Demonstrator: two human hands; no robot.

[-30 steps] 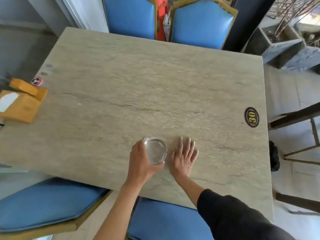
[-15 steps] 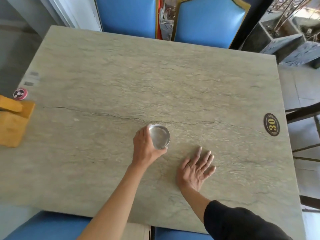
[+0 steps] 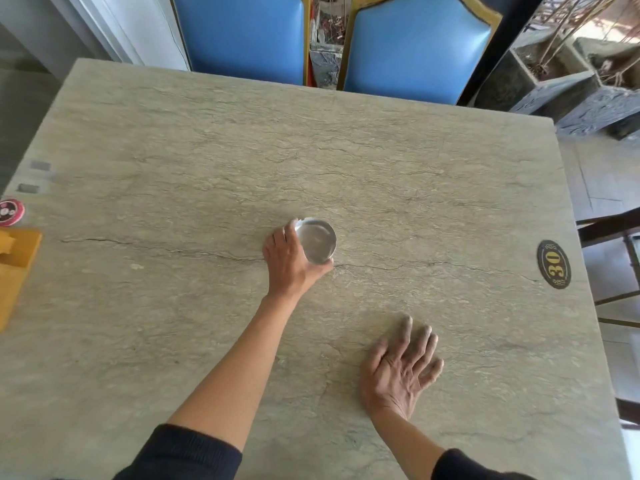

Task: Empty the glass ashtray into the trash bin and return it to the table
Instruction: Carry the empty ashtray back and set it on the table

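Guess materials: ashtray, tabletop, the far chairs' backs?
Ashtray: clear glass by the look, shiny with pale glare, held in the left hand. Tabletop: beige stone or stone-look laminate, matte, with dark veins and one long crack-like line. Chair backs: smooth blue padding, probably vinyl or leather, faint sheen, gold-coloured frame.

We only got arms in the head camera shot, no torso or face. Both forearms were bare, with dark sleeves pushed up toward the elbows. The left sleeve [image 3: 183,452] looked black, a soft knit kind of fabric with a ribbed cuff edge where it bunched up. The right sleeve [image 3: 474,467] matched it, same black material, mostly cut off by the bottom edge of the frame. The left hand [image 3: 291,261] and right hand [image 3: 398,368] were both bare: we spotted no gloves, rings, watch or bracelet on either. Fingernails were short, as far as we could tell.
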